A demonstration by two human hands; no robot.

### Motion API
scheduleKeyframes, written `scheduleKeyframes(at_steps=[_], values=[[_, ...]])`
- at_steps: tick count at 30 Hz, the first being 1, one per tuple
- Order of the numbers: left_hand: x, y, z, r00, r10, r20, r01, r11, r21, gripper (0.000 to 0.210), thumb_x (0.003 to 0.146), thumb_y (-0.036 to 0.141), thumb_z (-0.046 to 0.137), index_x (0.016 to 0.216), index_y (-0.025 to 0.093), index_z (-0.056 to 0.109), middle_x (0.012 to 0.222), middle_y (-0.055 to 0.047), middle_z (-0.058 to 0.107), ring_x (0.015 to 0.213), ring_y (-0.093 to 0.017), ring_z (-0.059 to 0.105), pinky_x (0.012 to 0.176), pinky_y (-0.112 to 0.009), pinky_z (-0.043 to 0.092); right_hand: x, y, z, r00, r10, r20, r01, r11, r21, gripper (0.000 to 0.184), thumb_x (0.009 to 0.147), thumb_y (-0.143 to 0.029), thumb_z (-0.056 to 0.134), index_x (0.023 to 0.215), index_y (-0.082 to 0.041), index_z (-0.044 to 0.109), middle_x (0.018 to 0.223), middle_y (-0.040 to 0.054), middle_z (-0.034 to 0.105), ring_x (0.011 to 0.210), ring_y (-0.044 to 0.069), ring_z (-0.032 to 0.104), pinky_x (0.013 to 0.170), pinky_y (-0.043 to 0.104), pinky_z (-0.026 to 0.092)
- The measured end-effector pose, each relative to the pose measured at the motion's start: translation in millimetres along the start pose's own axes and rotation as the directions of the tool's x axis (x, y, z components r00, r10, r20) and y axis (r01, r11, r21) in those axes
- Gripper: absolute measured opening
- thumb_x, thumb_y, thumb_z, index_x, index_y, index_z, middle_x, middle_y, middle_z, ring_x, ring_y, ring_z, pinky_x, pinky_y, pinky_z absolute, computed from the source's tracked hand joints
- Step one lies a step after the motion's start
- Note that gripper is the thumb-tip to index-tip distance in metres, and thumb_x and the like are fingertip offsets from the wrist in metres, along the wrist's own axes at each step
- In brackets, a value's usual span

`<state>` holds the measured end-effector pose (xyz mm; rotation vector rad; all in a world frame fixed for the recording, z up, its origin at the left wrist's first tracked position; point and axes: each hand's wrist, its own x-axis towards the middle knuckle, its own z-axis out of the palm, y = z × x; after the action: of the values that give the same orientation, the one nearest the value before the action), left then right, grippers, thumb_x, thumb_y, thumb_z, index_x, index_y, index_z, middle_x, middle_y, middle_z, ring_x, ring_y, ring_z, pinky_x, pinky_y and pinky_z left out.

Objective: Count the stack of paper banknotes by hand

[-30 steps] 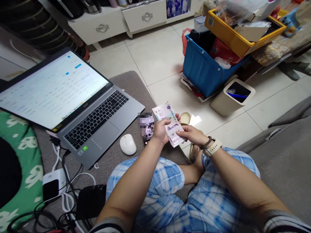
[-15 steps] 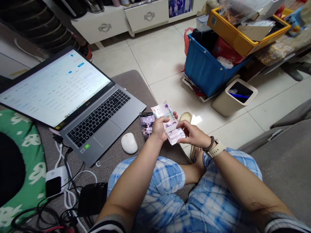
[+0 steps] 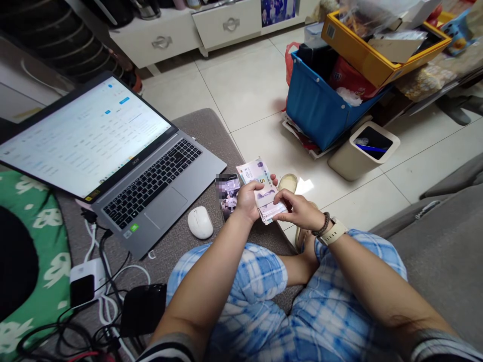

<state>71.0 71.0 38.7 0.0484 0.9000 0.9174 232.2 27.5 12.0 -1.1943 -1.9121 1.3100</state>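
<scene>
Head view. Grey padded seat [image 3: 206, 130] lies before me. Blue box [image 3: 320, 108], full, stands beyond the seat, to my right. Laptop [image 3: 151, 180] sits open on the seat, off to my left.

My left hand [image 3: 247, 201]: closed on the banknotes [image 3: 267, 194], thumb on top, fingers underneath, some tips showing at the far side. My right hand [image 3: 302, 211]: fingers curled, thumb and forefinger slightly apart, tips at the near end of the stack; cannot tell whether a note is pinched between them.

Banknotes: in front of me, at the seat's edge, near-end edges a little spread. Long axis slants: far end points away and to my left, near end toward me and to my right.

Phone [image 3: 230, 199]: screen up, lit, just beside my left hand. Mouse [image 3: 200, 222]: white, between laptop and phone, nearer me than the phone.
</scene>
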Motion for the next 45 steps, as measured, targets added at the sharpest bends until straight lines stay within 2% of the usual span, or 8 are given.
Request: scheduleKeyframes(at_steps=[5,10,18,25,32,39,45], values=[[-1.1,-0.6,-0.2,1.0,-0.014,0.023,0.014,1.0,0.006,0.039,0.06,0.01,0.049,0.095,0.011,0.065,0.072,-0.007,0.07,0.067,-0.02,0.067,0.086,-0.04,0.053,-0.3,2.5,2.9,1.0,-0.015,-0.019,0.015,0.999,-0.041,0.035,0.078,-0.038,0.074,0.098,-0.022,0.051,0.071,-0.0055,0.048,0.061,0.012,0.043,0.059,0.023,0.033],[-1.2,-0.9,-0.6,0.999,-0.029,0.045,0.028,0.999,0.025,0.04,0.059,0.011,0.05,0.096,0.011,0.065,0.072,-0.007,0.07,0.065,-0.021,0.066,0.085,-0.043,0.053,-0.2,4.4,2.7,1.0,-0.009,-0.023,0.007,0.998,-0.061,0.032,0.08,-0.036,0.072,0.1,-0.022,0.052,0.07,-0.0055,0.049,0.061,0.012,0.044,0.06,0.024,0.034],[1.2,-2.5,-3.1,0.999,0.001,0.044,-0.001,1.0,0.013,0.04,0.059,0.011,0.051,0.096,0.011,0.066,0.075,-0.007,0.07,0.073,-0.023,0.068,0.084,-0.041,0.054,0.0,2.3,5.5,0.998,-0.022,-0.063,0.017,0.997,-0.077,0.027,0.082,-0.034,0.07,0.098,-0.022,0.051,0.068,-0.0062,0.046,0.059,0.012,0.043,0.059,0.024,0.033],[0.3,-3.5,-1.5,0.997,0.05,0.052,-0.049,0.999,-0.005,0.051,0.059,0.007,0.05,0.107,0.012,0.066,0.078,-0.006,0.071,0.071,-0.02,0.068,0.083,-0.039,0.055,-0.4,2.5,7.6,0.996,-0.026,-0.086,0.019,0.997,-0.076,0.026,0.082,-0.035,0.069,0.097,-0.022,0.051,0.067,-0.0062,0.045,0.059,0.012,0.043,0.058,0.023,0.033],[-0.2,1.2,-2.1,0.996,0.073,0.051,-0.073,0.997,-0.006,0.051,0.06,0.007,0.05,0.109,0.012,0.064,0.077,-0.006,0.071,0.072,-0.021,0.068,0.085,-0.039,0.054,-0.2,3.4,2.7,0.999,-0.043,0.007,0.043,0.998,-0.054,0.049,0.072,-0.04,0.079,0.107,-0.022,0.049,0.076,-0.0038,0.053,0.062,0.013,0.047,0.058,0.023,0.036],[-0.1,0.3,-2.2,0.998,0.003,0.069,-0.005,1.0,0.017,0.044,0.06,0.012,0.052,0.102,0.011,0.066,0.077,-0.008,0.071,0.076,-0.023,0.069,0.086,-0.041,0.054,-0.6,5.9,4.9,0.999,-0.041,-0.019,0.039,0.996,-0.086,0.042,0.076,-0.04,0.075,0.104,-0.022,0.049,0.07,-0.0055,0.048,0.059,0.012,0.045,0.057,0.023,0.033],[-0.3,-1.0,-2.5,0.996,0.023,0.084,-0.026,0.999,0.03,0.048,0.06,0.013,0.052,0.106,0.012,0.066,0.079,-0.008,0.072,0.08,-0.024,0.069,0.085,-0.041,0.054,-0.8,4.3,6.8,0.997,-0.042,-0.063,0.037,0.996,-0.076,0.037,0.078,-0.039,0.073,0.101,-0.022,0.05,0.071,-0.0047,0.05,0.059,0.013,0.046,0.058,0.024,0.035]])
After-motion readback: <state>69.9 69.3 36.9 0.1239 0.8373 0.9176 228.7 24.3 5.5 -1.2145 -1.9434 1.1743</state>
